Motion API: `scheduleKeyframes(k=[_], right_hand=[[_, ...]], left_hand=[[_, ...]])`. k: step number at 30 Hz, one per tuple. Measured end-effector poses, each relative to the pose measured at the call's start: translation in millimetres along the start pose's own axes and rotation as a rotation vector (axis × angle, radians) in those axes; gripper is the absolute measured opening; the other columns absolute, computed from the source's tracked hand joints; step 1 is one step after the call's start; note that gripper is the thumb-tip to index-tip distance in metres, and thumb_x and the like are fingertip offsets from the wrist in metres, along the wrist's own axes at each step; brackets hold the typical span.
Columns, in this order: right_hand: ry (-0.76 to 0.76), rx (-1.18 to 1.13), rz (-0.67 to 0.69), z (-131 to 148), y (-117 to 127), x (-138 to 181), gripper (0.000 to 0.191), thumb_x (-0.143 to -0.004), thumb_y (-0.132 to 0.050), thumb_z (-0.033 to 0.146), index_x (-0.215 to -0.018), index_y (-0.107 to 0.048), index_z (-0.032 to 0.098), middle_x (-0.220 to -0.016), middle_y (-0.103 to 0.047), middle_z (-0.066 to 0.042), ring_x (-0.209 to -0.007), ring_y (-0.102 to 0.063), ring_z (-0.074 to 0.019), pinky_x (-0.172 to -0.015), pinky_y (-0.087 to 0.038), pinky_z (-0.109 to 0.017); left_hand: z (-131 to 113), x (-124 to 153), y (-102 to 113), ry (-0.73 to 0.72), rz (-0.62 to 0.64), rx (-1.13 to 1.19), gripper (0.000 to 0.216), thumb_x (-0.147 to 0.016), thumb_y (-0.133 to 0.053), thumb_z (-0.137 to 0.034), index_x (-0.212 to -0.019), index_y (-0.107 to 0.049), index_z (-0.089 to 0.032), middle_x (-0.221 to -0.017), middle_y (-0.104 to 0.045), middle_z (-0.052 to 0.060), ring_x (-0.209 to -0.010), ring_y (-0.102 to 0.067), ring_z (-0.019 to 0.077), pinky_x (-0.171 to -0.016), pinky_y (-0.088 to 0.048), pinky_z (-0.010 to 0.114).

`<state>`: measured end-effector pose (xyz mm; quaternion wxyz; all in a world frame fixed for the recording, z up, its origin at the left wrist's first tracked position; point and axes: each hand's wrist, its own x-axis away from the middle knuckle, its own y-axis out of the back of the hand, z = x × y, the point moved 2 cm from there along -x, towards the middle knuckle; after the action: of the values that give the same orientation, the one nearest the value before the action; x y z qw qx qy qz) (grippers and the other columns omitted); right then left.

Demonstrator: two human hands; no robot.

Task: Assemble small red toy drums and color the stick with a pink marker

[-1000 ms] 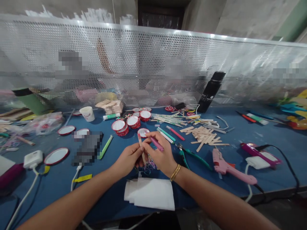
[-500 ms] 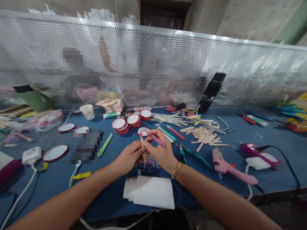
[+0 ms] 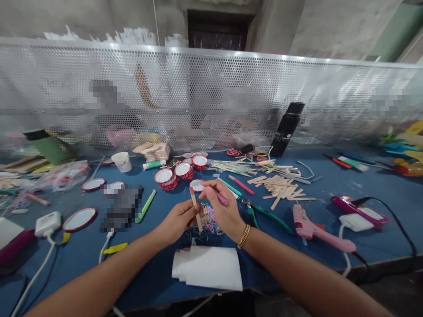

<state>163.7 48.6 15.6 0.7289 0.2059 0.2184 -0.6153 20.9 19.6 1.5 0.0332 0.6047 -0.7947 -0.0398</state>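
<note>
My left hand (image 3: 176, 220) pinches a wooden craft stick (image 3: 195, 207) and holds it nearly upright above the blue table (image 3: 82, 259). My right hand (image 3: 222, 212), with a gold bracelet at the wrist, grips a pink marker (image 3: 220, 198) whose tip meets the stick near its upper end. Below both hands lies a heap of coloured rubber bands (image 3: 209, 223). A folded white paper (image 3: 209, 274) rests near the table's front edge.
Loose wooden sticks (image 3: 280, 187), green pliers (image 3: 261, 213) and a pink glue gun (image 3: 313, 229) lie to the right. Red-rimmed round lids (image 3: 180, 171), small mirrors (image 3: 79, 219), a white cup (image 3: 121, 161) and chargers with cables sit to the left. A perforated metal screen (image 3: 211, 97) closes the back.
The hands stay together on the stick. The marker tip has shifted slightly along the stick, and the view has tilted a little upward.
</note>
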Motion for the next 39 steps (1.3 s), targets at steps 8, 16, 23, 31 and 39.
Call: scheduleKeyframes(k=[8,16,23,31,39], right_hand=[[0.054,0.113,-0.012,10.2,6.8,-0.8,0.008,-0.085,-0.055,0.024,-0.091,-0.061,0.021,-0.073,-0.062,0.000,-0.070,-0.059,-0.0157,-0.068,-0.048,-0.029],[0.068,0.235,-0.016,10.1,7.1,0.7,0.016,-0.085,-0.054,0.023,-0.069,-0.053,0.021,-0.063,-0.058,0.001,-0.064,-0.055,-0.0151,-0.062,-0.044,-0.028],[0.066,0.247,-0.002,7.8,6.4,-0.8,0.015,-0.084,-0.054,0.025,-0.070,-0.053,0.021,-0.066,-0.059,0.000,-0.067,-0.055,-0.0163,-0.063,-0.044,-0.029],[0.125,0.317,0.006,11.8,5.0,-1.4,0.016,-0.084,-0.053,0.022,-0.068,-0.054,0.021,-0.067,-0.056,0.001,-0.067,-0.053,-0.0153,-0.065,-0.042,-0.029],[0.075,0.239,-0.040,7.0,10.7,-6.2,0.016,-0.086,-0.053,0.022,-0.070,-0.054,0.022,-0.063,-0.056,0.003,-0.062,-0.053,-0.0142,-0.063,-0.043,-0.028]], left_hand=[[-2.2,0.4,-1.1,0.002,0.001,0.050,0.049,-0.075,-0.063,-0.064,-0.072,-0.056,-0.016,-0.047,-0.037,-0.008,-0.043,-0.028,0.0073,-0.044,-0.017,0.023],[-0.2,0.0,-3.0,0.013,-0.006,0.079,0.049,-0.073,-0.065,-0.064,-0.072,-0.055,-0.016,-0.049,-0.041,-0.007,-0.044,-0.031,0.0071,-0.044,-0.018,0.023],[2.7,-0.7,-4.1,0.027,-0.011,0.078,0.052,-0.070,-0.066,-0.067,-0.073,-0.054,-0.016,-0.049,-0.041,-0.008,-0.045,-0.031,0.0067,-0.044,-0.017,0.022],[3.5,-1.2,-3.8,-0.003,-0.006,0.067,0.051,-0.073,-0.065,-0.066,-0.071,-0.051,-0.017,-0.050,-0.038,-0.008,-0.046,-0.029,0.0068,-0.045,-0.018,0.022],[-4.0,1.3,-2.4,-0.049,-0.025,0.001,0.045,-0.079,-0.061,-0.061,-0.072,-0.053,-0.017,-0.051,-0.038,-0.008,-0.046,-0.031,0.0082,-0.045,-0.020,0.024]])
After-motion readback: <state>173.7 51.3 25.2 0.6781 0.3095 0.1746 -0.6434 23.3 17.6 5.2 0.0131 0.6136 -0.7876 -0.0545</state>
